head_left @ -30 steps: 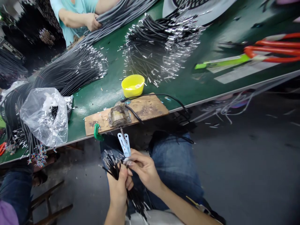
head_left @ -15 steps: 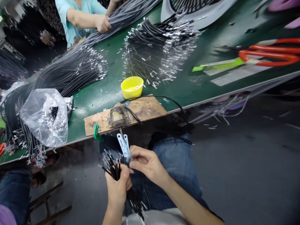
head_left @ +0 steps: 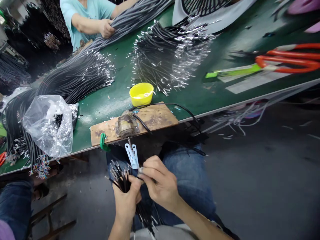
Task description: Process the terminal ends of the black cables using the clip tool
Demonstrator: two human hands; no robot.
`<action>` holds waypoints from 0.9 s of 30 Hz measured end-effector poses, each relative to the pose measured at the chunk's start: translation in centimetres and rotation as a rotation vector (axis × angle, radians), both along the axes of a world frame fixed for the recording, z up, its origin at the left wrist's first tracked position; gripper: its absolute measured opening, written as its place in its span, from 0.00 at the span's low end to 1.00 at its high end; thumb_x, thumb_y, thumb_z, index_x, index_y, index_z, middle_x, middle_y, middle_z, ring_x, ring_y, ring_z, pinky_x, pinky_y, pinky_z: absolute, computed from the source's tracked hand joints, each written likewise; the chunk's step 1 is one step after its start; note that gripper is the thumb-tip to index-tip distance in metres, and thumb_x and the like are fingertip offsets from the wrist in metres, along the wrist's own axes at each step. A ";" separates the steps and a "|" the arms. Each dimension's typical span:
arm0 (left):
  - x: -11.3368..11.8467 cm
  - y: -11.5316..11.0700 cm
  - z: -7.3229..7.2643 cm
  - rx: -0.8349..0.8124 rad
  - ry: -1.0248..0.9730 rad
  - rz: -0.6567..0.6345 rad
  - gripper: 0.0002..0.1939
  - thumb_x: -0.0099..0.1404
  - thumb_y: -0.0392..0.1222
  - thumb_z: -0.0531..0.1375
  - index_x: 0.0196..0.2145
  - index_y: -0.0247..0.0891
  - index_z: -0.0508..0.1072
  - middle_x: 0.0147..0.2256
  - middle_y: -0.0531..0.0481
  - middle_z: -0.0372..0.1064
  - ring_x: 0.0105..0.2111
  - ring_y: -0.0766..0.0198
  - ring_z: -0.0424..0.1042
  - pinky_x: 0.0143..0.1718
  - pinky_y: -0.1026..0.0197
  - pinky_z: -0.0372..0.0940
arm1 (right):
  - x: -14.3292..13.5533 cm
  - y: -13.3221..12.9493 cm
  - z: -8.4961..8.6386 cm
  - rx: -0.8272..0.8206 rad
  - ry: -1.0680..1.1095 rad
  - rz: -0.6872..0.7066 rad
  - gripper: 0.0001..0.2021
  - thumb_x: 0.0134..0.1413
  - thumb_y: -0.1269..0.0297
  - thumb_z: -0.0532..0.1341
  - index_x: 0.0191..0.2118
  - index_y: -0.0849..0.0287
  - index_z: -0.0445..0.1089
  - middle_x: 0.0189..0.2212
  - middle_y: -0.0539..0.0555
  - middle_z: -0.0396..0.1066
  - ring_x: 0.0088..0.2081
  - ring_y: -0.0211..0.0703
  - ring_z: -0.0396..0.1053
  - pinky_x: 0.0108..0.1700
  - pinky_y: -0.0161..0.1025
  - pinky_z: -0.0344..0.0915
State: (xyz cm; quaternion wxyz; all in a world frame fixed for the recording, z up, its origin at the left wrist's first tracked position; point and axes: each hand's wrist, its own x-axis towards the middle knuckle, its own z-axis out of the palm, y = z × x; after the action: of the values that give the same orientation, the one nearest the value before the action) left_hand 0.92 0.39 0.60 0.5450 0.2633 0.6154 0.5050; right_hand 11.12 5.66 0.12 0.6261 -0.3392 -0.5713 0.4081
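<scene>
A bundle of short black cables [head_left: 122,178] with silvery ends is gripped in my left hand [head_left: 127,200], its lower part hanging over my lap. My right hand [head_left: 161,185] is just right of it, thumb and index finger pinched on the end of a cable, close under a light blue clothespin [head_left: 132,156]. The clothespin sits on a metal shaft that sticks out from a small taped motor [head_left: 126,125]. That motor is fixed on a wooden board [head_left: 160,116] at the table edge.
On the green table [head_left: 100,106] are a yellow cup [head_left: 141,94], a heap of black cables [head_left: 170,53], a plastic bag [head_left: 48,125], orange-handled scissors [head_left: 287,63] and a fan [head_left: 212,13]. A green clamp [head_left: 103,141] grips the board. Across the table, a person's hand [head_left: 107,28] holds grey cables.
My right hand has turned, its fingers now more curled together below the clothespin. The other person's hand has shifted slightly left along the grey cables.
</scene>
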 end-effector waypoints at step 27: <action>-0.4 1.7 3.1 0.251 0.358 0.155 0.08 0.47 0.41 0.68 0.18 0.35 0.75 0.19 0.51 0.68 0.23 0.62 0.67 0.31 0.59 0.64 | -1.5 5.0 2.3 -0.753 0.620 0.664 0.22 0.40 0.43 0.65 0.20 0.61 0.72 0.16 0.50 0.67 0.19 0.35 0.61 0.24 0.34 0.58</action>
State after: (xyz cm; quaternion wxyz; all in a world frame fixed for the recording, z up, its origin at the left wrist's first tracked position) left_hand 0.49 2.06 3.68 0.3497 0.3665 0.6528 0.5633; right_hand 9.61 10.65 2.38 0.4390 -0.2059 -0.2528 0.8373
